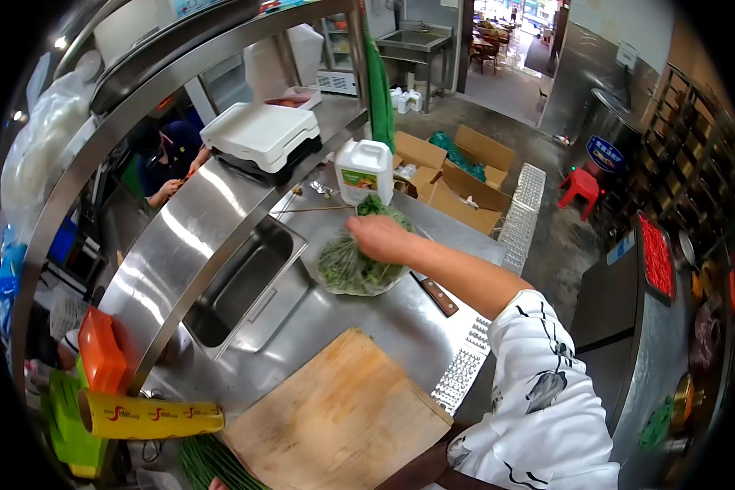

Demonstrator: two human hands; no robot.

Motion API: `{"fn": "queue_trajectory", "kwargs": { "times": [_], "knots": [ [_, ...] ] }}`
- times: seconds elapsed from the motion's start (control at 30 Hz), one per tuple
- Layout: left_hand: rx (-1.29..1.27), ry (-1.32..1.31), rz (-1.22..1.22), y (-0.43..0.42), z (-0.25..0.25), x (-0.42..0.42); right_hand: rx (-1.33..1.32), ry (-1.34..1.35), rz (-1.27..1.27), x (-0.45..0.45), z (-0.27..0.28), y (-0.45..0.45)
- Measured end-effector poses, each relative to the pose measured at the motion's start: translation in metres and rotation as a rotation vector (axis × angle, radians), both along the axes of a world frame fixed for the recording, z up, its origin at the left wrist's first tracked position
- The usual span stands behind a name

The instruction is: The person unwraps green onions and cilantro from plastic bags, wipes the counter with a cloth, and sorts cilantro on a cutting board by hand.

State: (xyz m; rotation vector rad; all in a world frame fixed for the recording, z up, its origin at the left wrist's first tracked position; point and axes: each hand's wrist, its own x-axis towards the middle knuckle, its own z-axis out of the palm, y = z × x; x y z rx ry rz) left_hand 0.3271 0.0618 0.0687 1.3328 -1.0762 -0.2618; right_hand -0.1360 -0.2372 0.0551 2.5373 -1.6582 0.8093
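My right hand reaches forward over a clear plastic bag of leafy greens, its fingers closed at the top of the bag. What exactly they pinch is hard to make out. Only a bit of my left hand shows at the bottom edge, beside a bunch of long green stalks; its fingers are mostly hidden. Between me and the bag lies a wooden cutting board. A knife rests on the steel counter, right of the bag, its blade partly under the bag.
A white jug stands behind the bag. Left are a steel sink, a yellow film roll and a raised shelf with a white scale. Cardboard boxes sit beyond the counter. Another person works behind the shelf.
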Motion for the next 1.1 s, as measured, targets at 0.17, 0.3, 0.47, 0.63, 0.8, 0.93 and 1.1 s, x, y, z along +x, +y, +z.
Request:
{"fn": "queue_trajectory", "kwargs": {
  "times": [0.17,0.3,0.47,0.63,0.8,0.93,1.1],
  "knots": [
    [0.009,-0.387,-0.452,-0.055,0.040,-0.106,-0.201,-0.210,0.267,0.050,0.044,0.072],
    [-0.104,-0.710,-0.645,-0.079,0.069,-0.142,-0.090,-0.361,0.358,0.115,0.067,0.138],
    [0.212,-0.454,-0.584,-0.077,-0.006,-0.118,0.546,-0.664,0.457,0.187,-0.001,0.181],
    [0.268,0.389,-0.633,-0.056,-0.055,-0.092,0.492,-0.958,0.203,0.176,-0.005,0.197],
    [0.157,0.038,-0.480,-0.051,-0.041,-0.070,0.242,-0.606,0.377,0.178,0.022,0.219],
    [0.223,-0.352,-0.520,-0.037,-0.033,-0.055,0.291,-0.419,0.497,0.206,0.031,0.224],
    [0.282,-0.465,-0.595,-0.033,-0.033,-0.056,0.412,-0.177,0.498,0.231,0.027,0.223]
  ]
}}
